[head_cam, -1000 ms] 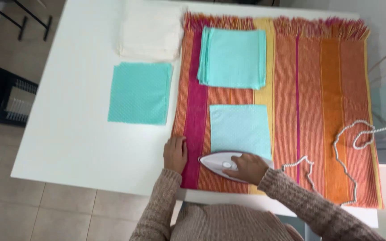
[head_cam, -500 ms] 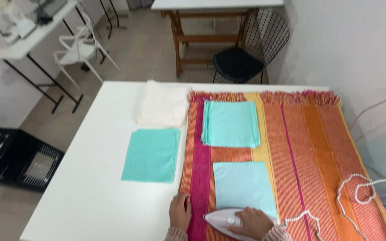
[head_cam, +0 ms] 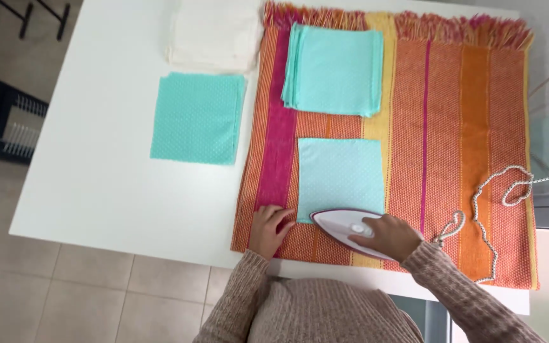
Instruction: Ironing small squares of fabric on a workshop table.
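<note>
- R hand [head_cam: 392, 236] gripped the iron [head_cam: 351, 230], fingers wrapped over its top; iron sat at near edge of the pale cloth [head_cam: 341, 178], tip pointing left.
- L hand [head_cam: 269, 230] lay flat on the striped blanket [head_cam: 452, 127], fingers spread, holding nothing, touching cloth's near-left corner.
- Blanket covered right part of tabletop [head_cam: 96, 197].
- Cord [head_cam: 490, 209] lay on blanket, right of iron.
- Teal stack [head_cam: 335, 70] beyond cloth; single teal square [head_cam: 198, 117] w/ white pile [head_cam: 214, 35] to the left.

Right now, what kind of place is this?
Probably a home or small workroom set up for ironing: a white table on a tiled floor, a striped orange and pink woven blanket used as a pad, and a white iron on a pale turquoise square cloth.
</note>
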